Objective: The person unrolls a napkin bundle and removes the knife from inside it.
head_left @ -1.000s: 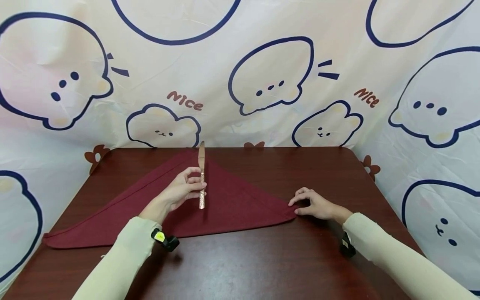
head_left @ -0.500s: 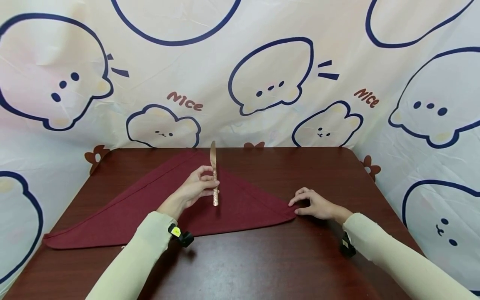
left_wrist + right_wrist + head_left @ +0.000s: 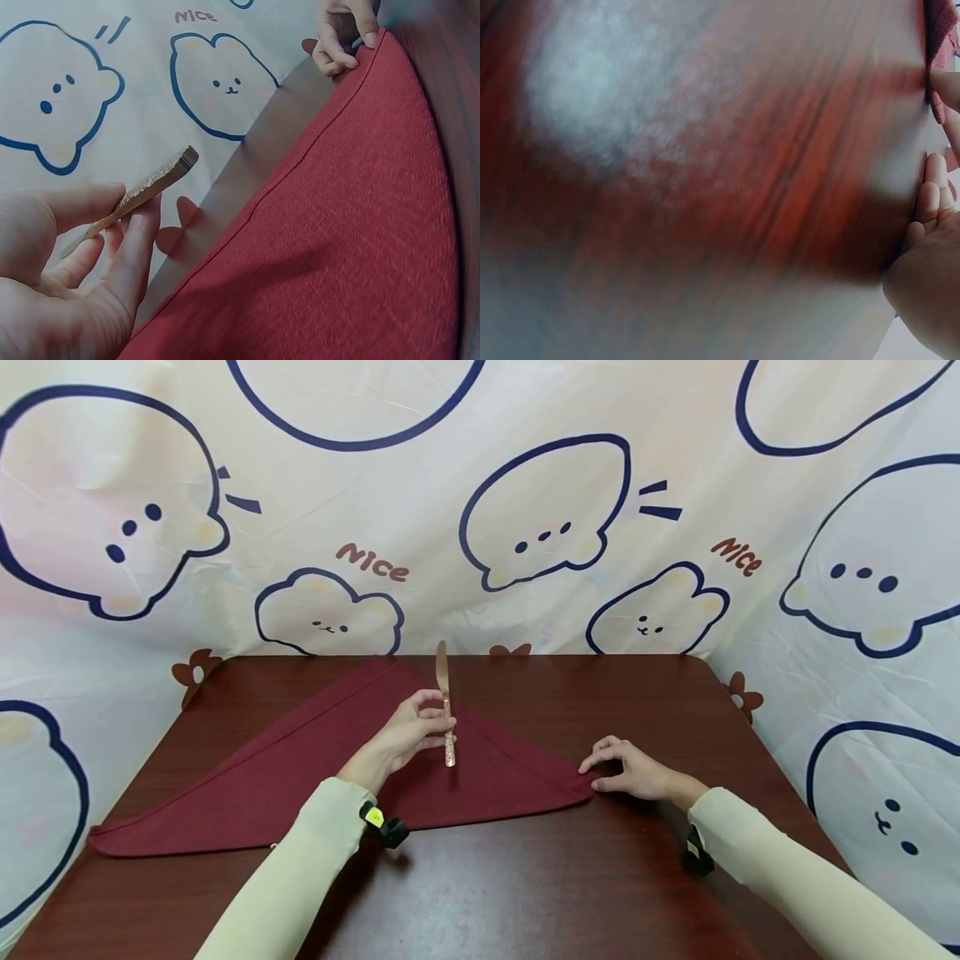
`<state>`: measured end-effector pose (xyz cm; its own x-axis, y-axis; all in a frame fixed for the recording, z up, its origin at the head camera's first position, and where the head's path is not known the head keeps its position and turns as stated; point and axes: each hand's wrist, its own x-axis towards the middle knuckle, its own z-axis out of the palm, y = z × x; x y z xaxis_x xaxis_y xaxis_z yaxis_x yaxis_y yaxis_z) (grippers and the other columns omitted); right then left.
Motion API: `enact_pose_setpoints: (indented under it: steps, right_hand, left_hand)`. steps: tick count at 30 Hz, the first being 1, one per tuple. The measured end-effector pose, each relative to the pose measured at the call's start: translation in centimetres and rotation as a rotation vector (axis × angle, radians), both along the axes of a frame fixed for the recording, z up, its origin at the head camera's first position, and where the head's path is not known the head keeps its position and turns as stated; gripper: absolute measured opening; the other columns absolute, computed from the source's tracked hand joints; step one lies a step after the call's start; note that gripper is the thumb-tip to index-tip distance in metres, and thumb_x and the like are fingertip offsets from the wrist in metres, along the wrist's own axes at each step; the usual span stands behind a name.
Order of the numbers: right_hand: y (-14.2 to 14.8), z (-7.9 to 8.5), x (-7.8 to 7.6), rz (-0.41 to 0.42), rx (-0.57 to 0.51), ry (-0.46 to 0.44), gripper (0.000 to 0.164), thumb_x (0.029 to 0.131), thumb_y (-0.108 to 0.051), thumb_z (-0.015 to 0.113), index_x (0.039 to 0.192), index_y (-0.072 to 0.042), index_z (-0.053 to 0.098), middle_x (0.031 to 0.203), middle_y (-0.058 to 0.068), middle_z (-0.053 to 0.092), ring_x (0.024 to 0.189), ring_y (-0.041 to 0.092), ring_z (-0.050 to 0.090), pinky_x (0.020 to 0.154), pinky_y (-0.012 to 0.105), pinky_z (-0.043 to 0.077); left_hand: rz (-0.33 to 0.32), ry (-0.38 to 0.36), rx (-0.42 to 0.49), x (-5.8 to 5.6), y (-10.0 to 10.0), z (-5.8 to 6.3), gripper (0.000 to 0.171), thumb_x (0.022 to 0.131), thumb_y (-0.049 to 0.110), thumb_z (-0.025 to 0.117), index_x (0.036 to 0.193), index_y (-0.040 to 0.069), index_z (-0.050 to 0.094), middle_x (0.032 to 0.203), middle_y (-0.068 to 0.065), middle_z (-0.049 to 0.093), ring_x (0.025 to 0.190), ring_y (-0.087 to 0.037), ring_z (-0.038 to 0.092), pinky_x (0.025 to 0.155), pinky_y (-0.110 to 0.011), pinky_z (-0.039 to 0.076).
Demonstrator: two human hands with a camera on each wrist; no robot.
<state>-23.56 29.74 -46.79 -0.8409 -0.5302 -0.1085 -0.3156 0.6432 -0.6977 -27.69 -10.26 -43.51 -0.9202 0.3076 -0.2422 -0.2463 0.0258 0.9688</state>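
Observation:
A dark red cloth napkin (image 3: 322, 777), folded into a triangle, lies flat on the table with its long edge toward me. My left hand (image 3: 408, 727) pinches a table knife (image 3: 448, 727) by its patterned, copper-coloured handle, thumb on one side and fingers on the other. The knife is held above the napkin's right half, blade pointing away. In the left wrist view the handle end (image 3: 176, 172) sticks out past the fingertips. At the napkin's right corner, my right hand (image 3: 630, 770) pinches the cloth between thumb and fingers; the right wrist view shows the thumb (image 3: 946, 88) against that corner (image 3: 939, 45).
The dark brown wooden table (image 3: 525, 885) extends around the napkin. A pale curtain (image 3: 525, 510) printed with cartoon shapes hangs behind it and on both sides. Each wrist carries a small black camera, like the left camera (image 3: 392, 832).
My left hand has moved to the right over the napkin with the knife, which now leans slightly more to the left at its tip. My right hand and the napkin have stayed in place.

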Motion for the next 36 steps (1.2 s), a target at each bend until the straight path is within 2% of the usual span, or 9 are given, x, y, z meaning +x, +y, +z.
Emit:
enact_pose_setpoints:
  steps: [15, 26, 36]
  right_hand:
    - [-0.16, 0.21, -0.2, 0.006, 0.011, -0.01, 0.022, 0.089, -0.02, 0.077, 0.111, -0.018, 0.076, 0.121, 0.009, 0.051, 0.116, 0.026, 0.044, 0.101, 0.048, 0.037]
    - [0.4, 0.24, -0.11, 0.041, 0.027, 0.024, 0.024, 0.088, -0.021, 0.078, 0.111, -0.018, 0.076, 0.12, 0.008, 0.054, 0.113, 0.019, 0.046, 0.1, 0.047, 0.04]
    - [0.26, 0.28, -0.01, 0.032, 0.029, 0.051, 0.023, 0.087, -0.018, 0.079, 0.109, -0.018, 0.078, 0.118, 0.008, 0.055, 0.111, 0.019, 0.046, 0.098, 0.044, 0.041]
  left_hand:
    - [0.013, -0.034, 0.015, -0.16, 0.85, -0.07, 0.053, 0.098, 0.003, 0.063, 0.144, 0.009, 0.037, 0.104, -0.005, 0.061, 0.104, -0.028, 0.067, 0.084, -0.033, 0.059]
    - [0.025, -0.035, 0.01, -0.2, 0.97, 0.11, 0.054, 0.098, 0.003, 0.063, 0.145, 0.008, 0.038, 0.103, -0.005, 0.062, 0.103, -0.028, 0.068, 0.081, -0.031, 0.059]
    - [0.035, -0.05, -0.001, -0.06, 1.01, 0.07, 0.052, 0.097, 0.003, 0.064, 0.143, 0.01, 0.039, 0.104, -0.005, 0.061, 0.105, -0.028, 0.067, 0.082, -0.032, 0.059]
